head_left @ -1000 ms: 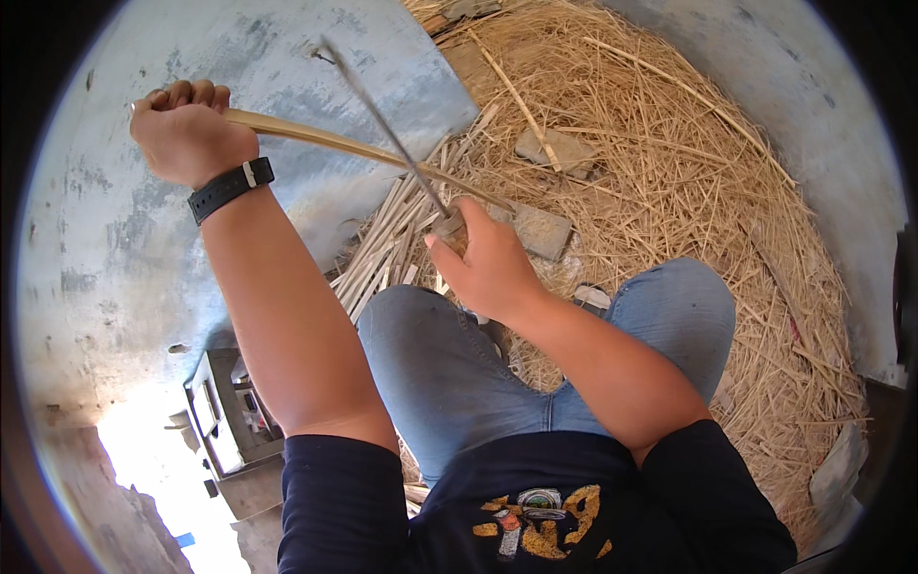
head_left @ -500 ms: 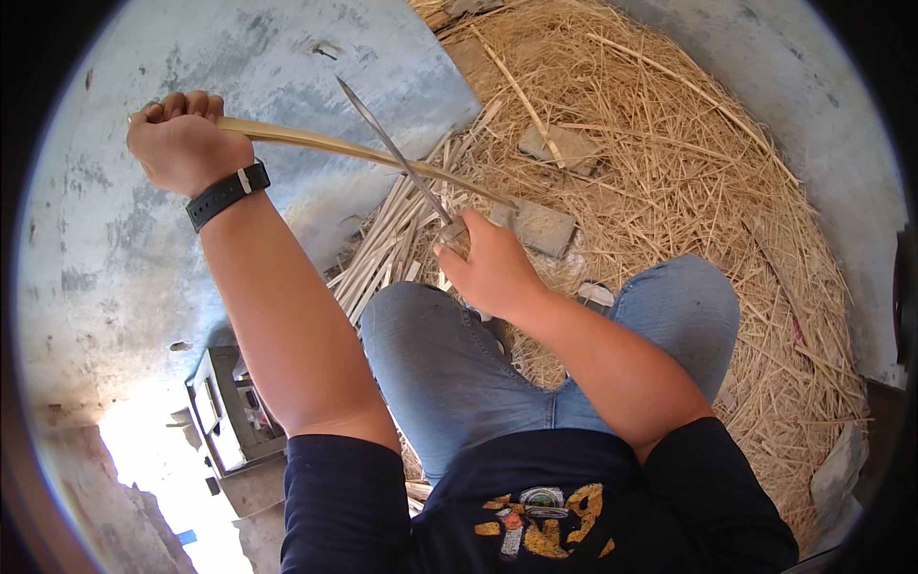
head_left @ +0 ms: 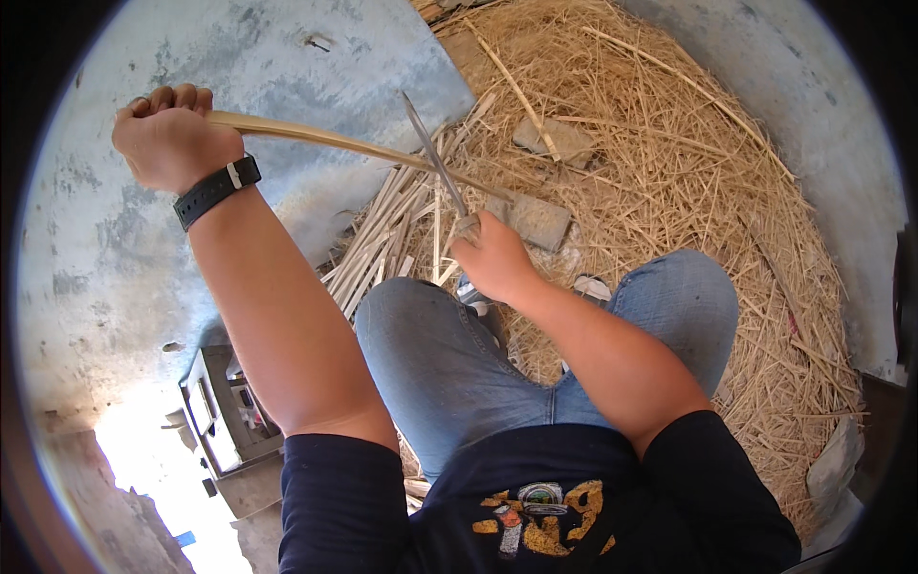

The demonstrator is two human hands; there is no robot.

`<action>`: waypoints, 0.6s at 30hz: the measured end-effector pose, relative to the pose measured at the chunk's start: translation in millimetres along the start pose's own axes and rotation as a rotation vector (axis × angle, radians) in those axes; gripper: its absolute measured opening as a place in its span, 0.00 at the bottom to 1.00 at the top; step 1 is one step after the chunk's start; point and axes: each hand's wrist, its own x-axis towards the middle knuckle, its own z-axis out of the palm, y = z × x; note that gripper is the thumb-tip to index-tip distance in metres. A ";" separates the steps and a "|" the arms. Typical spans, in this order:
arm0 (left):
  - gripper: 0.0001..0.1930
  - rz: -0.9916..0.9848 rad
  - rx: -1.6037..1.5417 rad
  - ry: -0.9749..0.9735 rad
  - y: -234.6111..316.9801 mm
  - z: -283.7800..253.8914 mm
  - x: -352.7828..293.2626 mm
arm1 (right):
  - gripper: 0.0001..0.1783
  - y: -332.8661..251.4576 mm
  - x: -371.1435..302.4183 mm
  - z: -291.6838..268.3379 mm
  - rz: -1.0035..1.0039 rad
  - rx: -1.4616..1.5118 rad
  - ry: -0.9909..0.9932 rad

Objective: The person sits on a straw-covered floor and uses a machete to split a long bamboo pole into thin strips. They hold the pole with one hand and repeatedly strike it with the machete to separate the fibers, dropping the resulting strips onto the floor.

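Just beyond two denim knees, the right hand is clenched round the handle of one knife, its blade pointing forward and left across one long pale strip — whether they touch, I cannot tell. The strip runs ahead of that hand, its upper end gripped in the left hand, open room between the two. Two grey blocks — one by the strip's lower end, one farther — lie amid straw near the blue wall's edge
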 end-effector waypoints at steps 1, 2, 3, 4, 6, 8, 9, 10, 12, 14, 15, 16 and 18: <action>0.04 0.010 -0.001 0.009 0.5 2.2 -2.1 | 0.21 -8.6 -4.2 0.4 -0.047 0.081 0.037; 0.04 0.012 -0.003 -0.002 -0.2 1.7 -2.0 | 0.22 -18.1 -7.2 -1.3 -0.089 0.063 0.028; 0.04 0.012 -0.008 -0.014 -1.5 2.2 -2.7 | 0.22 -27.9 -9.9 -5.6 -0.131 0.043 0.020; 0.05 0.011 -0.012 -0.025 -2.9 3.2 -3.2 | 0.22 -31.7 -10.7 -7.0 -0.173 0.023 0.013; 0.04 0.034 -0.007 -0.069 -3.8 10.1 -4.6 | 0.22 -21.6 -4.5 -4.6 -0.170 -0.102 0.015; 0.04 0.034 0.006 -0.070 -0.8 1.3 1.7 | 0.22 -6.1 1.1 0.9 -0.075 -0.158 -0.041; 0.03 0.014 -0.002 -0.064 -4.5 -7.0 14.9 | 0.22 6.8 9.4 -1.4 0.020 -0.152 -0.072; 0.03 -0.005 -0.012 -0.058 -6.3 -8.8 18.6 | 0.23 15.0 15.6 -5.0 0.114 -0.146 -0.101; 0.03 -0.004 -0.046 -0.105 -5.7 -13.5 16.2 | 0.20 23.3 18.6 -3.8 0.053 -0.237 -0.071; 0.04 -0.019 -0.068 -0.126 -3.1 -12.7 11.1 | 0.19 23.8 15.1 3.4 0.036 -0.197 -0.027; 0.05 -0.015 -0.064 -0.104 -1.1 -10.6 6.1 | 0.19 20.2 12.0 4.6 0.027 -0.177 -0.018; 0.05 -0.011 -0.061 -0.081 1.9 -6.3 0.0 | 0.18 16.8 9.0 5.0 0.019 -0.158 -0.009; 0.05 -0.015 -0.074 -0.103 2.5 -6.0 -1.6 | 0.18 5.0 1.4 3.3 -0.021 -0.124 -0.007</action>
